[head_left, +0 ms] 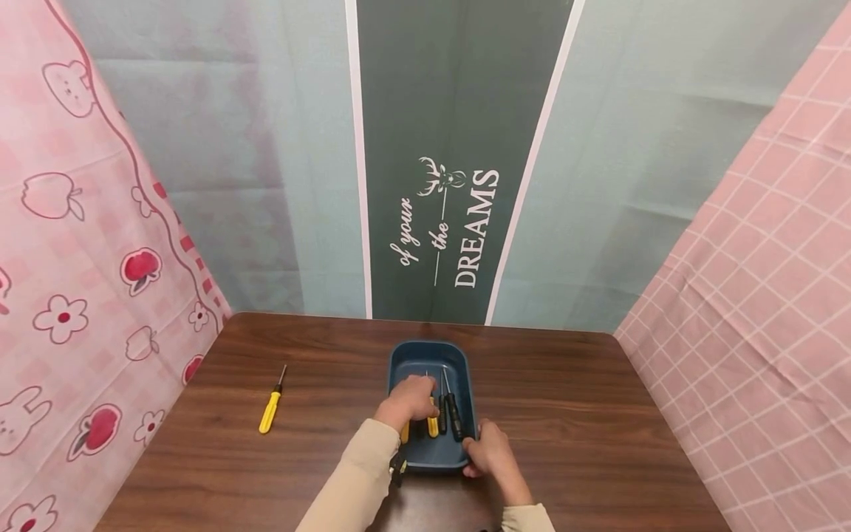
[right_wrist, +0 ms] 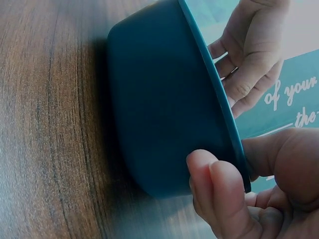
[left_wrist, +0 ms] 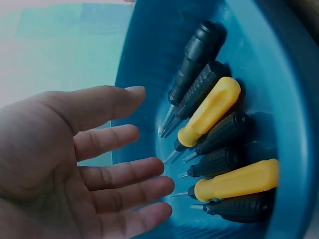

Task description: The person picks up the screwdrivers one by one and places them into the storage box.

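A blue tray (head_left: 431,463) holds several screwdrivers, some with black handles and some with yellow, lying side by side. My left hand (head_left: 414,399) is over the tray's left side. In the left wrist view its fingers are spread and hold nothing, near a yellow-handled screwdriver (left_wrist: 209,112) and a black-handled screwdriver (left_wrist: 227,132). At the tray's near right corner, my right hand (head_left: 490,452) pinches the rim, thumb on the inside and fingers against the outer wall (right_wrist: 164,99). To the left, another yellow screwdriver (head_left: 270,411) lies alone on the table.
The brown wooden table (head_left: 565,414) carries the tray near its middle. Behind stands a grey-green cloth (head_left: 439,89) with white lettering. Pink patterned cloths hang along the left (head_left: 100,295) and right (head_left: 764,295) sides.
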`<state>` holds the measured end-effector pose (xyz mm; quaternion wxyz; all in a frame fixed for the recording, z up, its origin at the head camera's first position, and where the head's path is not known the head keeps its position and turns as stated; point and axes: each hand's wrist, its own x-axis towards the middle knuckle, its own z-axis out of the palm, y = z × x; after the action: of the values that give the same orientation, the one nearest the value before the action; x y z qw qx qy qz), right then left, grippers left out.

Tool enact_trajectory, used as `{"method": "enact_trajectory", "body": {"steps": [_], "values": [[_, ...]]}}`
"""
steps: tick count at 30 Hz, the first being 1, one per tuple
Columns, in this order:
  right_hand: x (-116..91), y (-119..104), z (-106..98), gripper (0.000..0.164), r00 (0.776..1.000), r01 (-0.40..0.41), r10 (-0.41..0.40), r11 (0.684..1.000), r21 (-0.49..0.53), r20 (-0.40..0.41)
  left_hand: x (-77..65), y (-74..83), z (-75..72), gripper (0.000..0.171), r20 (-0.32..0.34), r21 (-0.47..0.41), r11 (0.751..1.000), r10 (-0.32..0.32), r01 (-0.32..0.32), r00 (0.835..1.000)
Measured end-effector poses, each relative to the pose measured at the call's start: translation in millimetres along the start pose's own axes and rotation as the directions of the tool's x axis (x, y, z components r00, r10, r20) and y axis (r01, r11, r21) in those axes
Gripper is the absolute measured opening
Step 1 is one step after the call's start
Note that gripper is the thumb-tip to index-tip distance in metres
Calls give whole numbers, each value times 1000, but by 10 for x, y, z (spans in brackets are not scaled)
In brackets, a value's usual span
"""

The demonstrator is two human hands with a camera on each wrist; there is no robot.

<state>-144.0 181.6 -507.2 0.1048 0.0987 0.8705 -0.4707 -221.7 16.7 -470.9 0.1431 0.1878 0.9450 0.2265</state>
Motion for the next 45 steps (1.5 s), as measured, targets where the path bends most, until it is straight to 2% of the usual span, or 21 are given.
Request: {"method": "enact_trajectory", "body": {"steps": [4,8,16,23,32,35,40,45], "values": [[-10,-4,2,12,1000,6,-6,1000,-3,7,-39,-1,-13,40,-7,29,999,12,-12,1000],[-20,-12,2,13,1000,6,-6,1000,1,13,-108,-19,-20,36,-61,63,997,52,-48,997],[-35,-14,17,11,1000,0,0,1000,4,-5,-252,-79,-6,30,-171,167,983,106,-77,980],[-45,0,28,12,1000,-19,19,1000,-7,-5,-353,-133,-4,34,-210,190,976,148,-108,966],[-21,-15,7,13,1000,-22,22,1000,-3,2,-432,-181,-32,34,-298,267,955,209,-129,931],[-20,-26,9,14,1000,-24,24,1000,2,3,-468,-208,-50,34,-318,265,957,205,-121,926],[-14,-26,7,13,1000,-21,21,1000,2,6,-507,-279,-78,36,-318,239,966,173,-98,932],[-7,-20,-6,13,1000,-13,13,1000,1,4,-531,-365,-96,34,-334,231,970,153,-76,930]]}}
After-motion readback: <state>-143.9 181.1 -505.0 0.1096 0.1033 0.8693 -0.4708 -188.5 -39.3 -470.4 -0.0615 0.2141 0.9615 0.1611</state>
